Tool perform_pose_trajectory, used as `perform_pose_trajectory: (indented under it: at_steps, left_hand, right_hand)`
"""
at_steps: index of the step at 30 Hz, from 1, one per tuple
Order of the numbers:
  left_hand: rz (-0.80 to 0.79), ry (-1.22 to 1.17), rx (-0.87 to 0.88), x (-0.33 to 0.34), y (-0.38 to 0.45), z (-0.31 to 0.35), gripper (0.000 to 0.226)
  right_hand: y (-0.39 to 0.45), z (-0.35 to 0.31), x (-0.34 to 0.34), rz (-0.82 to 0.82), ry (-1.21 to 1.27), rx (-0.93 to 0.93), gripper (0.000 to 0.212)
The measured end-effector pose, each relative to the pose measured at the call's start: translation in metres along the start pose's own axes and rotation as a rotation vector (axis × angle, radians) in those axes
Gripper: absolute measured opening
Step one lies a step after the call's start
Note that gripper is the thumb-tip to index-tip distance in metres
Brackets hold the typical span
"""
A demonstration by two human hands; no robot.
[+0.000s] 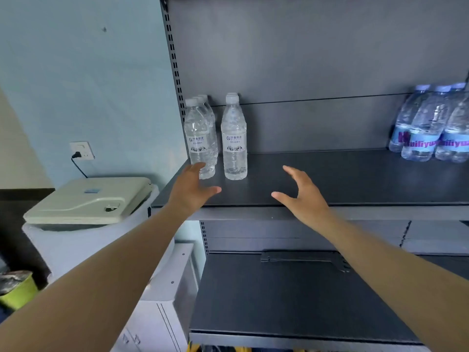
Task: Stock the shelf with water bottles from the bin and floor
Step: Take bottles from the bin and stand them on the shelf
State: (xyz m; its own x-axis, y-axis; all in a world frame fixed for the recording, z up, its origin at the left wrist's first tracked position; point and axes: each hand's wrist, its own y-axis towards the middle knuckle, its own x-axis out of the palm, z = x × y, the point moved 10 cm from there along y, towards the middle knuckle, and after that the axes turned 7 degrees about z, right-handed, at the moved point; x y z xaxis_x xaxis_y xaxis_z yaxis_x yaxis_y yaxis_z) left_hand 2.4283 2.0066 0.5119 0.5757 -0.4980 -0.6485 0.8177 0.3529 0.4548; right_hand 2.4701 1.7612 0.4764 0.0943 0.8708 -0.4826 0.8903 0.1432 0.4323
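Head cam view: both hands are empty with fingers spread and relaxed over the shelf (330, 174) front edge. The left hand (189, 191) sits at frame centre-left, fingertips right by the base of the front-left clear bottle (199, 138). The right hand (302, 194) is well apart from the second bottle (234, 138), which stands upright up-left of it. Blue bottles (431, 123) sit far right. Left's clearly nearer.
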Motion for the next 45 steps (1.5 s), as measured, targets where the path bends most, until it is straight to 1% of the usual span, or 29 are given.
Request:
perform_pose_trajectory:
  at_steps: [5, 10, 13, 16, 20, 23, 25, 27, 31, 35, 38, 40, 43, 45]
  left_hand:
    - [-0.077, 0.028, 0.065, 0.018, -0.070, 0.007, 0.070]
    - [-0.174, 0.042, 0.010, 0.055, -0.152, -0.012, 0.070]
    - [-0.286, 0.070, -0.034, 0.093, -0.203, -0.033, 0.072]
    - [-0.423, 0.085, -0.142, 0.139, -0.256, -0.063, 0.076]
    - [-0.566, 0.071, -0.292, 0.206, -0.337, -0.106, 0.073]
    - [-0.689, 0.066, -0.394, 0.263, -0.400, -0.134, 0.074]
    - [-0.768, 0.038, -0.508, 0.302, -0.442, -0.156, 0.075]
    - [-0.814, 0.012, -0.625, 0.340, -0.480, -0.181, 0.077]
    - [-0.848, 0.064, -0.772, 0.406, -0.539, -0.229, 0.077]
    - [-0.803, 0.083, -0.923, 0.465, -0.580, -0.271, 0.080]
    - [-0.804, 0.114, -0.992, 0.505, -0.607, -0.296, 0.083]
    - [-0.800, 0.131, -1.027, 0.527, -0.621, -0.309, 0.078]
    - [-0.758, 0.123, -1.092, 0.555, -0.638, -0.326, 0.063]
    - [-0.729, 0.131, -1.135, 0.569, -0.647, -0.336, 0.060]
  right_hand:
    - [-0.081, 0.021, -0.029, 0.011, -0.085, 0.054, 0.065]
    - [-0.159, 0.065, -0.038, -0.029, -0.166, 0.105, 0.062]
    - [-0.200, 0.100, -0.033, -0.067, -0.201, 0.155, 0.062]
    - [-0.240, 0.146, -0.021, -0.116, -0.226, 0.231, 0.063]
    - [-0.295, 0.218, 0.000, -0.184, -0.234, 0.348, 0.066]
    - [-0.334, 0.281, 0.022, -0.269, -0.276, 0.410, 0.069]
    - [-0.361, 0.327, 0.040, -0.342, -0.278, 0.492, 0.071]
    - [-0.383, 0.373, 0.058, -0.392, -0.271, 0.560, 0.073]
    - [-0.414, 0.455, 0.096, -0.508, -0.266, 0.629, 0.075]
    - [-0.432, 0.528, 0.139, -0.592, -0.235, 0.668, 0.076]
    - [-0.445, 0.571, 0.177, -0.671, -0.227, 0.680, 0.078]
    - [-0.452, 0.593, 0.203, -0.725, -0.217, 0.665, 0.080]
    - [-0.463, 0.618, 0.239, -0.792, -0.184, 0.637, 0.084]
    - [-0.470, 0.631, 0.257, -0.831, -0.182, 0.609, 0.084]
